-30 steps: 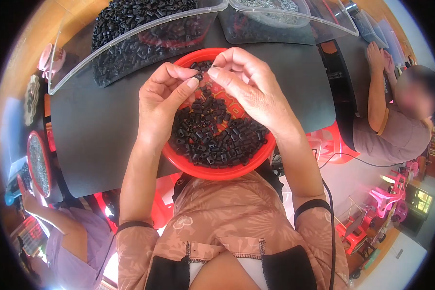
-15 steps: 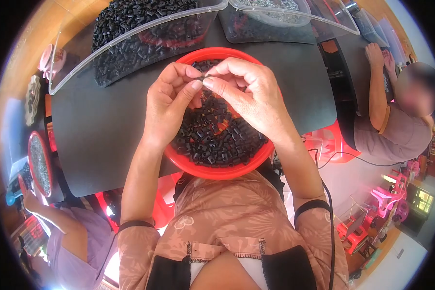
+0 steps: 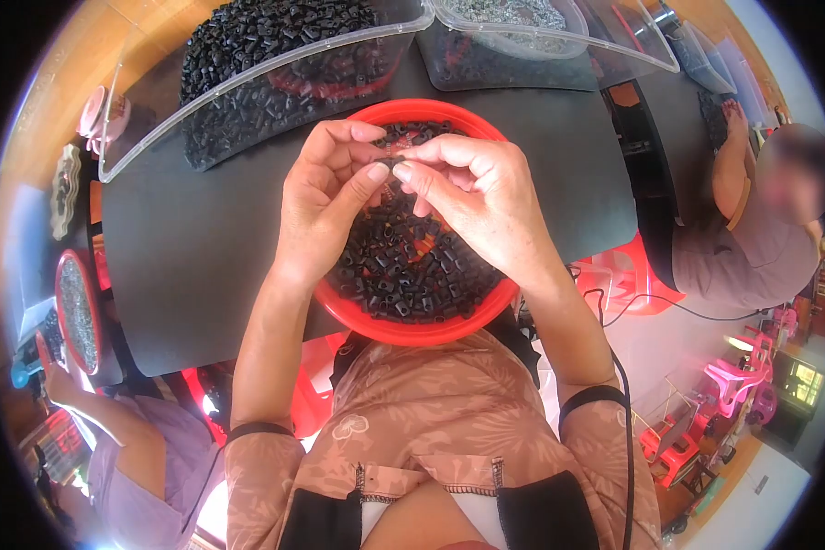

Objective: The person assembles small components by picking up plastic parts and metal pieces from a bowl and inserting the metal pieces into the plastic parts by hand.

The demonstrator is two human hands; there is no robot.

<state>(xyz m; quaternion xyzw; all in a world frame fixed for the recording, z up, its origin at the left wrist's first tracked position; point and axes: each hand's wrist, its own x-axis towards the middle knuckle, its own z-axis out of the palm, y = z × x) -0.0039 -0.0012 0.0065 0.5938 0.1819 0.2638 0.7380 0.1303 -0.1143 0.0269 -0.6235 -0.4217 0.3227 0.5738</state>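
A red basin (image 3: pixel 412 335) holds a heap of small black plastic pieces (image 3: pixel 412 275), some with a visible hole. Over its far half, both my hands meet around one small dark part (image 3: pixel 392 161), mostly covered by fingers. My right hand (image 3: pixel 472 183) pinches it between thumb and index finger. My left hand (image 3: pixel 325 188) is closed at the same part, thumb against its left side, index fingertip raised apart from the thumb.
A clear bin of black pieces (image 3: pixel 275 46) stands at the far left of the dark table (image 3: pixel 192 266). Beside it, another clear bin carries a tub of shiny small parts (image 3: pixel 513 23). One person (image 3: pixel 742 247) sits at right, another (image 3: pixel 147 449) at left near a red-rimmed tray (image 3: pixel 61 302).
The view has shifted slightly. My left index finger has lifted away from the small part. The right-hand person's arm has moved, and only one of their hands shows clearly.
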